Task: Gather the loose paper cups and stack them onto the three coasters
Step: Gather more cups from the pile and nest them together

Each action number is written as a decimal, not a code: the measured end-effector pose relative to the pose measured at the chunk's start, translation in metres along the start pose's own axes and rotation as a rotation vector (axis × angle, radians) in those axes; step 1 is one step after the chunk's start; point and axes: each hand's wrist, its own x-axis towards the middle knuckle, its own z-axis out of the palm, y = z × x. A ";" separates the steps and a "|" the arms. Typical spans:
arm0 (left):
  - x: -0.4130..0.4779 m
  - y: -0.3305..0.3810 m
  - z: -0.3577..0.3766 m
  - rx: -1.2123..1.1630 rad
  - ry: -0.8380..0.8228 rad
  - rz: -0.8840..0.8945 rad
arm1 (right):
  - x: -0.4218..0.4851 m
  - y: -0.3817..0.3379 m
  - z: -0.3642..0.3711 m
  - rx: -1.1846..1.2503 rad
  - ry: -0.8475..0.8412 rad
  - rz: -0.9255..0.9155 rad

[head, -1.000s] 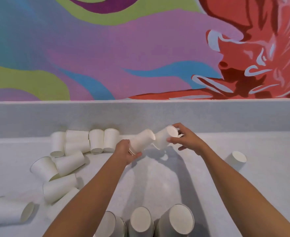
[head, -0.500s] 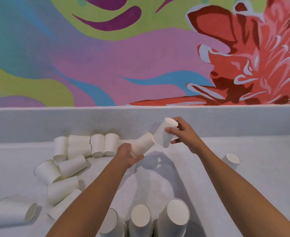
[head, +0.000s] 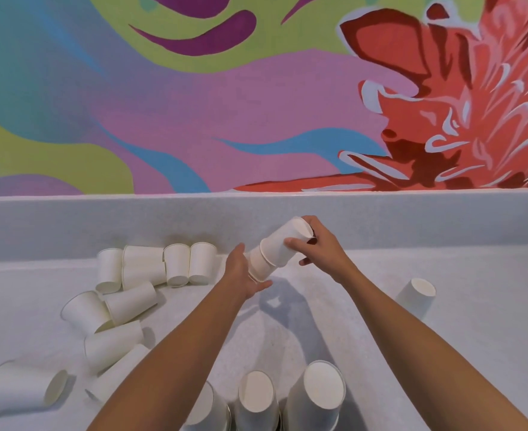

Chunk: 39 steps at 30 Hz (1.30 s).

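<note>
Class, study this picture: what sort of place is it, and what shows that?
Probably a café or studio counter: a pale speckled countertop with a low backsplash, a bright painted mural and many paper cups.

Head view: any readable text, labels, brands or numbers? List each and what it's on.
None readable.
Paper cups, e.g. the one in the right hand and the one lying far left: plain white, no print visible.
Wall mural: abstract colour shapes and a red flower, no lettering.
Counter and its back ledge: blank.
Coasters: hidden under the near stacks, so any marking cannot be checked.
</note>
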 end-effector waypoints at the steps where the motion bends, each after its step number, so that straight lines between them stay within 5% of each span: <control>1: 0.001 0.000 -0.001 0.028 -0.004 -0.013 | 0.000 0.002 -0.001 -0.014 0.000 -0.006; 7: 0.007 -0.017 0.014 0.084 -0.207 0.003 | -0.006 0.008 -0.008 -0.124 -0.084 -0.005; 11: 0.006 -0.023 0.029 0.072 -0.127 0.027 | -0.016 0.020 -0.022 -0.095 -0.055 0.066; 15: 0.009 -0.026 0.034 0.076 -0.103 0.022 | -0.017 0.045 -0.053 -0.876 0.226 0.187; 18: 0.005 -0.027 0.037 0.086 -0.106 0.006 | -0.023 0.062 -0.074 -1.096 0.235 0.325; 28: 0.004 -0.028 0.039 0.110 -0.107 0.002 | -0.039 0.109 -0.094 -0.932 0.336 0.794; 39: 0.006 -0.022 0.023 0.143 -0.063 0.014 | -0.043 0.124 -0.091 -0.888 0.342 0.742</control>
